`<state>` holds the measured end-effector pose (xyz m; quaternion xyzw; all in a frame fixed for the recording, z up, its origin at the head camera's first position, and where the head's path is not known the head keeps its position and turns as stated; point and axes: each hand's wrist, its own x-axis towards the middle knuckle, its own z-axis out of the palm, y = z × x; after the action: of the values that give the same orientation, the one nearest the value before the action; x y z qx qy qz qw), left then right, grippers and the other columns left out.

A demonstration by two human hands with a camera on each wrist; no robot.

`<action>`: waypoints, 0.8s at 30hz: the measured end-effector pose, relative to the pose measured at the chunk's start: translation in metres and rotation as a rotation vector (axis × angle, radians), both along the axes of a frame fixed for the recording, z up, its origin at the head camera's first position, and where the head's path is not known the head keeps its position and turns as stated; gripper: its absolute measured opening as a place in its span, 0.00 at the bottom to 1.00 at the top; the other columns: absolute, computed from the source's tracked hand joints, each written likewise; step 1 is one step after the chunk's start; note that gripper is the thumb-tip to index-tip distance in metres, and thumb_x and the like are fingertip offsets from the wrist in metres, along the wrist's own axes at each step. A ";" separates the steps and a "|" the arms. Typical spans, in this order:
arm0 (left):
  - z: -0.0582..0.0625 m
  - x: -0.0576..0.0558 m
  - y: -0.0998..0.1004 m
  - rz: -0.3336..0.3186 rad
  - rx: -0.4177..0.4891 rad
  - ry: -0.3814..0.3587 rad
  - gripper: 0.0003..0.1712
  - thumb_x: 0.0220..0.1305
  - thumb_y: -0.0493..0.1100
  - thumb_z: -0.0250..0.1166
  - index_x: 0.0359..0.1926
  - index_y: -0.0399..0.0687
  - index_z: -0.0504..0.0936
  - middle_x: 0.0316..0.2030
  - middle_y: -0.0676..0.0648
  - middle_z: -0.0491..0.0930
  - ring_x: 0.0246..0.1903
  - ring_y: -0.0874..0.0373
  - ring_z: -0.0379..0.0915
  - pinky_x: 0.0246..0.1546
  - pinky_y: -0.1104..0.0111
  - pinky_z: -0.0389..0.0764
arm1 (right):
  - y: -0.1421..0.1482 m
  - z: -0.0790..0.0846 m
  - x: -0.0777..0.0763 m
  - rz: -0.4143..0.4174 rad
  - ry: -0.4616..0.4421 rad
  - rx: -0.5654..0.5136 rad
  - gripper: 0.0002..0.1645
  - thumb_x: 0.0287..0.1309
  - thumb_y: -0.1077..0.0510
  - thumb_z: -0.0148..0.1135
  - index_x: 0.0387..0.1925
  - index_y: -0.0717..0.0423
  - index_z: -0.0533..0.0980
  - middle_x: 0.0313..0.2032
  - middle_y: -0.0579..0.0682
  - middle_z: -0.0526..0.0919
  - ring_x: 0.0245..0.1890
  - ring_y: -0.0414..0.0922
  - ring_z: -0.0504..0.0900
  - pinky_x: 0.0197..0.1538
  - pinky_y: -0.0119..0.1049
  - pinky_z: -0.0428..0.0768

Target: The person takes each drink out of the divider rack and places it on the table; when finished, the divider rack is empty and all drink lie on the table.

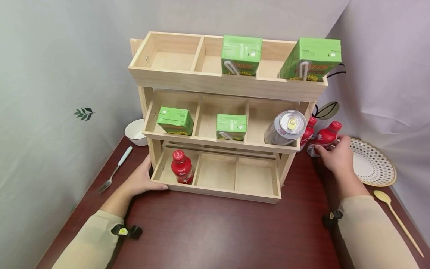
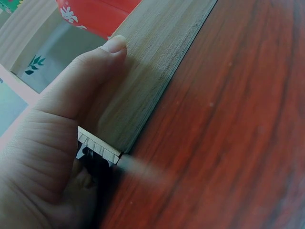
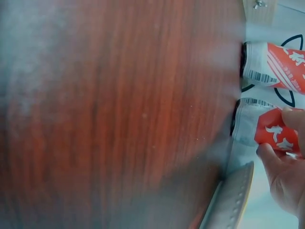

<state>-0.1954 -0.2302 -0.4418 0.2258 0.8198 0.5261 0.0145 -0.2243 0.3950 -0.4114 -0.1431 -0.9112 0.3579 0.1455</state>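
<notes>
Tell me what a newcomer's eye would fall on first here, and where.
The wooden rack, central in the head view, likely comes first, with bright green cartons on its upper two tiers and a silver can in the middle tier's right compartment. A red bottle stands in the bottom tier's left compartment, and two more are right of the rack. The right hand holds the outer bottle, while the left hand grips the rack's lower left corner.
</notes>
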 end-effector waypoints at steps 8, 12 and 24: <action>-0.001 -0.001 0.000 0.003 0.000 -0.001 0.74 0.30 0.38 0.85 0.75 0.46 0.46 0.68 0.42 0.58 0.63 0.48 0.59 0.58 0.74 0.63 | 0.001 -0.001 -0.002 0.000 -0.009 -0.012 0.49 0.59 0.46 0.64 0.68 0.62 0.47 0.62 0.73 0.65 0.58 0.65 0.72 0.55 0.55 0.72; -0.001 -0.001 -0.001 0.005 -0.006 0.004 0.74 0.30 0.39 0.85 0.75 0.46 0.47 0.68 0.42 0.58 0.63 0.49 0.59 0.58 0.74 0.63 | 0.002 -0.002 -0.002 -0.002 -0.010 -0.007 0.50 0.59 0.46 0.64 0.69 0.62 0.47 0.61 0.73 0.66 0.57 0.64 0.73 0.54 0.54 0.72; 0.000 -0.001 0.000 -0.011 0.015 0.005 0.74 0.30 0.37 0.85 0.75 0.45 0.47 0.69 0.39 0.57 0.64 0.45 0.59 0.58 0.75 0.63 | 0.003 -0.008 -0.005 0.004 0.035 -0.002 0.50 0.60 0.49 0.64 0.71 0.61 0.47 0.63 0.70 0.67 0.59 0.62 0.72 0.56 0.53 0.71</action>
<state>-0.1964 -0.2305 -0.4421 0.2315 0.8146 0.5316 0.0138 -0.2293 0.3981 -0.4195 -0.1352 -0.9084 0.3616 0.1605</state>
